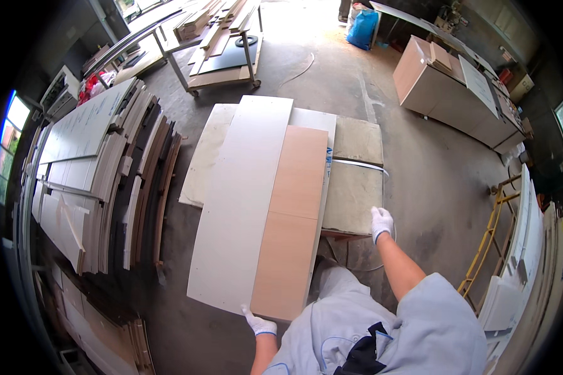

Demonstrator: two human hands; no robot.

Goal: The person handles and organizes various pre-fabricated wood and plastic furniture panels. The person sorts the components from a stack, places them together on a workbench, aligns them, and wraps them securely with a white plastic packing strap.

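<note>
A tan board (292,219) lay on a white panel (241,200) atop the stack. Its near edge was gripped by the left hand (259,325); the right hand (381,222) was pressed, fingers curled, on the stack's right corner. The board was not yet lifted.

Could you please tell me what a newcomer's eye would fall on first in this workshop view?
Most striking are the long white board and tan board lying side by side on a low stack at centre. The gloved left hand grips their near end, while the right hand rests on a grey panel. Stacked panels fill the left.
</note>
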